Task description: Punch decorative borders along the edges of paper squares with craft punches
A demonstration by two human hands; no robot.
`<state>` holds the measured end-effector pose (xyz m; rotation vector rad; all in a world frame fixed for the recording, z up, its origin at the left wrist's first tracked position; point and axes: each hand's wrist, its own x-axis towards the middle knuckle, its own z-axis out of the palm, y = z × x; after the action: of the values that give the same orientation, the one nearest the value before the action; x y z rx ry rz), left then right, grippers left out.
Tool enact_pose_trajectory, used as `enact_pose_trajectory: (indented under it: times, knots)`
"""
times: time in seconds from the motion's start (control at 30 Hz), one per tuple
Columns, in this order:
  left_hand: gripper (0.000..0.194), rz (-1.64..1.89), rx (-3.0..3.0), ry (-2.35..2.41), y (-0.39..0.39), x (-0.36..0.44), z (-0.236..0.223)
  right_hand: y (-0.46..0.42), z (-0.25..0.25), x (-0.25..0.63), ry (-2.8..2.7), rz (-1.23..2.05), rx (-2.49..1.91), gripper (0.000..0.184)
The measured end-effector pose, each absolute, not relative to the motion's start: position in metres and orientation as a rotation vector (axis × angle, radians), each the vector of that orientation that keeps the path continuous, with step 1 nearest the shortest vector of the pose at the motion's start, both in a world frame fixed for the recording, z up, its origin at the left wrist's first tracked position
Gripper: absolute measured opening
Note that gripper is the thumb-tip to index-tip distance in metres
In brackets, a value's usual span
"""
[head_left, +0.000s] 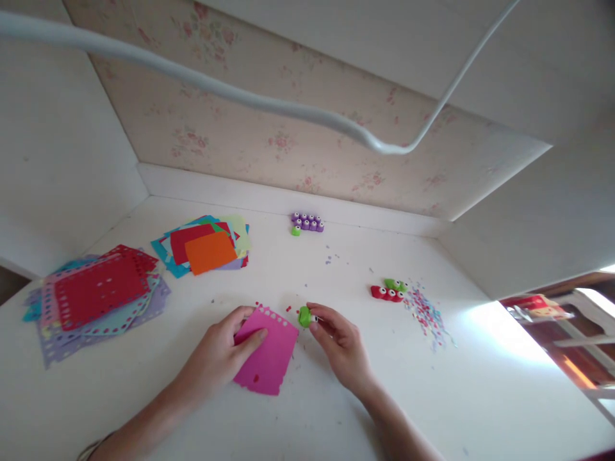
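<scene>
My left hand [229, 346] grips a pink sheet of paper [269, 358] by its left side, thumb on top. A row of punched holes runs along the sheet's upper edge, and a small red bit lies near its bottom. Between the thumb and fingers of my right hand [340, 346] is a small green hole punch [304, 316] with a white, eye-like button. It is just off the paper's upper right corner; whether the two touch I cannot tell. Tiny red bits [289, 309] lie beside the paper.
Punched sheets [103, 291] are piled at the left, with a stack of coloured paper [211, 251] behind. Purple punches [310, 222] and a green one [296, 231] stand by the wall. Red [387, 294] and green punches [394, 284] sit right, near confetti [426, 310]. A white cable [230, 96] crosses above.
</scene>
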<state>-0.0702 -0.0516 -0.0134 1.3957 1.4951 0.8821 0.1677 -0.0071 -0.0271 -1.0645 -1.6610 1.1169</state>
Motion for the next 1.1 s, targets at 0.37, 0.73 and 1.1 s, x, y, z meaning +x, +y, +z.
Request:
enact_pose_trajectory:
  times: [0.37, 0.73, 1.1]
  knots:
    - [0.034, 0.839, 1.528, 1.58, -0.0545, -0.0643, -0.0182, -0.0101, -0.0223, 0.1617, -1.865, 0.959, -1.035, 0.017]
    - [0.027, 0.884, 1.58, 1.596, -0.0546, -0.0647, -0.0186, -0.0101, -0.0277, 0.1599, -1.795, 1.026, -1.098, 0.017]
    - [0.023, 0.906, 1.574, 1.56, -0.0553, -0.0633, -0.0164, -0.0108, -0.0242, 0.1615, -1.851, 0.965, -1.07, 0.016]
